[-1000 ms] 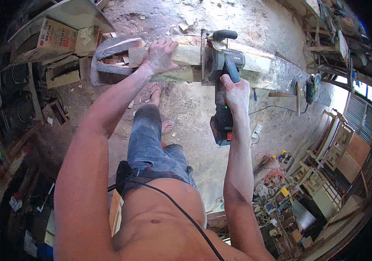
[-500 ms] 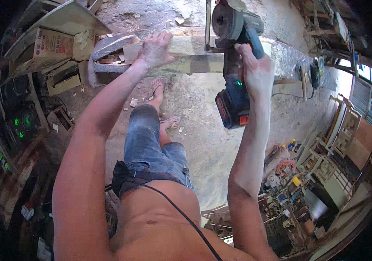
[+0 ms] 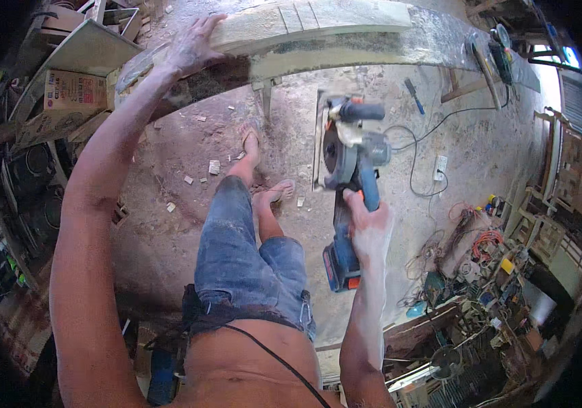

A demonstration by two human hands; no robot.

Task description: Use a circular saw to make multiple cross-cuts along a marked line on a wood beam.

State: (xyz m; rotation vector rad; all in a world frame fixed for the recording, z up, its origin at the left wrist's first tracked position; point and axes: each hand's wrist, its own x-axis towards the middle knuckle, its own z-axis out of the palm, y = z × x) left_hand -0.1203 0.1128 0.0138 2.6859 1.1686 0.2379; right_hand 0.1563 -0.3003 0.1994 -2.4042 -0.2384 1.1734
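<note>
My right hand (image 3: 370, 221) is wrapped around the rear handle of a cordless circular saw (image 3: 366, 153), dark with a blue grip and a battery at its lower end. The saw hangs over the floor, on my side of the bench and apart from it. At the far left, my left hand (image 3: 192, 47) rests with fingers spread at the left end of a pale timber piece (image 3: 345, 15). Several thin cross lines show on that timber's upper face. It lies along a long, dusty wooden bench (image 3: 440, 51).
An angle grinder (image 3: 500, 58) and a hammer (image 3: 485, 71) sit at the bench's right end. A cord (image 3: 413, 173) loops on the floor near a blue-handled chisel (image 3: 415, 96). A cardboard box (image 3: 73, 92) stands left; tangled cables and tools (image 3: 485, 251) crowd the right. Wood scraps (image 3: 214, 166) lie near my feet.
My right hand has drawn the saw back from the timber, toward me. My left hand has shifted left along the timber. The view has moved, showing the lined timber top.
</note>
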